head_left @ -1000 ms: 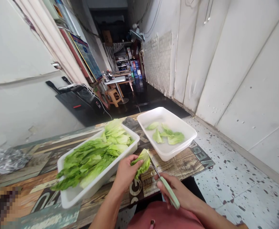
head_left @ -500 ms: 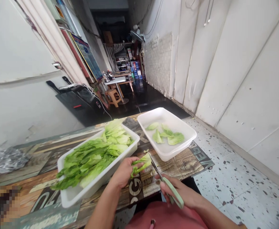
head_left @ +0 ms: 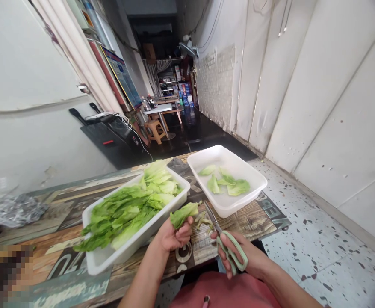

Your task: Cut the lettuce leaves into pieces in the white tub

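Observation:
My left hand (head_left: 175,234) is closed round a green lettuce leaf (head_left: 184,214), above the table's near edge. In my right hand (head_left: 235,252) are scissors (head_left: 217,224) with green handles; their blades point up and left, a little apart from the leaf. Small trimmed scraps (head_left: 204,221) lie on the wood-patterned table between the hands. To the left, a white tray (head_left: 110,262) is heaped with lettuce leaves (head_left: 126,209). A second white tray (head_left: 254,191), at the right, holds several cut leaf pieces (head_left: 237,187).
Crumpled silvery material (head_left: 20,209) sits at the table's left end, and a dark crumpled bag (head_left: 177,166) lies behind the trays. Beyond the table are a stool (head_left: 155,131), a small table (head_left: 160,108) and a black folded object (head_left: 110,139). A wall runs along the right.
My left hand has turned palm up and drawn the leaf away from the blades. The scissors have rotated, showing both handle loops. The whole view has shifted slightly.

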Action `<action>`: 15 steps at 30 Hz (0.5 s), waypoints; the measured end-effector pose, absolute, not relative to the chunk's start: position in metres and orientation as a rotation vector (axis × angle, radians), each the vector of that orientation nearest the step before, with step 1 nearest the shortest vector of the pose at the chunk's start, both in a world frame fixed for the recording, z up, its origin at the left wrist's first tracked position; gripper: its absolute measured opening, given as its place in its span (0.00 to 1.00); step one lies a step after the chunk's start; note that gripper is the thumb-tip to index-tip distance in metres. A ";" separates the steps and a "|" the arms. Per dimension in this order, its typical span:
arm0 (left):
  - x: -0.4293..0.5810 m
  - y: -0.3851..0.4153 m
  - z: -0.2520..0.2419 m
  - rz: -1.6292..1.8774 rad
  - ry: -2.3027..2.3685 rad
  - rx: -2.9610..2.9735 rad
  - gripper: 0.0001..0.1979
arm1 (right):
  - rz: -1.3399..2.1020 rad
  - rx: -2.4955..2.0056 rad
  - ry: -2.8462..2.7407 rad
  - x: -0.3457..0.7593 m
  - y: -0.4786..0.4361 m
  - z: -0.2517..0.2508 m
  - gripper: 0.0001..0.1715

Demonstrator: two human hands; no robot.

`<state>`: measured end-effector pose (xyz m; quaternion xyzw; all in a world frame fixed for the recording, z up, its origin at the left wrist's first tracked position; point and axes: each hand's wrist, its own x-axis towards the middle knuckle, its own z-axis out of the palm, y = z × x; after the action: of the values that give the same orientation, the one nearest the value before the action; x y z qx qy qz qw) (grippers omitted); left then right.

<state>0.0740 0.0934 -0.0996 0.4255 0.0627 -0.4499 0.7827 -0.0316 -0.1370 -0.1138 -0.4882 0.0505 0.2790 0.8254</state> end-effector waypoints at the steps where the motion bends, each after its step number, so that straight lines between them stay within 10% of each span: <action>1: 0.074 0.094 -0.101 -0.989 0.135 0.892 0.13 | 0.604 -1.023 0.093 -0.032 -0.137 -0.116 0.47; 15: 0.043 0.074 -0.077 -0.111 -0.113 2.296 0.34 | 0.588 -1.073 0.141 -0.041 -0.142 -0.137 0.46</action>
<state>0.0426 0.0744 -0.0765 0.9110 -0.0448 -0.0440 0.4076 -0.0415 -0.1418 -0.1369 -0.5031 0.0663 0.2760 0.8163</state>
